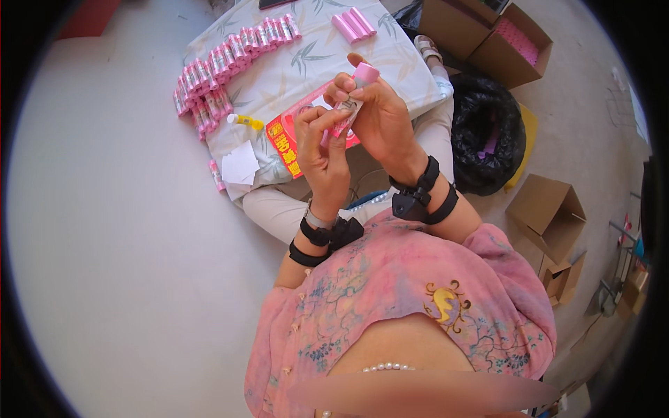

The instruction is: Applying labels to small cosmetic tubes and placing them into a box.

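In front of me, over the table's near edge, a small pink tube (346, 120) with a printed label is held up at a slant between both hands. My right hand (382, 118) wraps its fingers round the upper part, near the pink end. Lower down, the thumb and fingers of my left hand (323, 150) pinch the tube at its label. Beneath my hands lies a flat red and yellow printed package (282, 143), partly covered by them. To its left are a yellow glue stick (245, 122) and several white paper slips (240, 164).
Labelled pink tubes (230, 59) lie in rows along the table's left side; plain pink tubes (354, 26) lie at the far right. Right of the table stand a black-lined bin (488, 171), a carton of pink pieces (519, 43) and an open cardboard box (547, 212).
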A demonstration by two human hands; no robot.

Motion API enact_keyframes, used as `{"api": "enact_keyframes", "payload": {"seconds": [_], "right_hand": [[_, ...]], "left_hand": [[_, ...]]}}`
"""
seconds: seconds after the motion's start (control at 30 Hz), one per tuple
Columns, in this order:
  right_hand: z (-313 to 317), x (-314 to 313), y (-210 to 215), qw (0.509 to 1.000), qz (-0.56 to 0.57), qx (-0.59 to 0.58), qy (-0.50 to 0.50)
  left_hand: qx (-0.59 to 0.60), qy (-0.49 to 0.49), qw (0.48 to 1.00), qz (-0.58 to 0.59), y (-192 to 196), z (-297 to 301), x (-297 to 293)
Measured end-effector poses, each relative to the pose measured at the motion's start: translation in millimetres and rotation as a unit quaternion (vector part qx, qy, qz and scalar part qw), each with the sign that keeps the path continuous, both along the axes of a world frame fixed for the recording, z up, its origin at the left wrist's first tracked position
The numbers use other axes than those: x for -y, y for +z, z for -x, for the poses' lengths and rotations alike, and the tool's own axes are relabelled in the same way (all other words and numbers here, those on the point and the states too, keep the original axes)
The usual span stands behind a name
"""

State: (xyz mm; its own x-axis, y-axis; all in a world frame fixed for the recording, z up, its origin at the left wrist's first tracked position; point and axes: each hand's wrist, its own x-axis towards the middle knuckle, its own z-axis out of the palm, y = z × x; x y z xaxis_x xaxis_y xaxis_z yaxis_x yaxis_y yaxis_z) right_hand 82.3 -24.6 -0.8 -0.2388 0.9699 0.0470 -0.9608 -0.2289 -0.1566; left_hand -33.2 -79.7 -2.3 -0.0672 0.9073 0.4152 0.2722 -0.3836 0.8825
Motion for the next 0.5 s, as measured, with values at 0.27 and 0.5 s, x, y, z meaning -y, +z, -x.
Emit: {"api": "enact_keyframes", "payload": {"seconds": [0.27,0.5], "right_hand": [[4.5,-1.4,-9.3,1.000,0.018,-0.017,0.005],[6.1,-4.0,-11.1,0.999,0.040,0.003,0.008]], "left_hand": [[0.038,-0.020,0.998,0.039,7.5,0.7,2.2],[-0.096,0.017,0.994,-0.044,-0.4,7.7,0.7]]}}
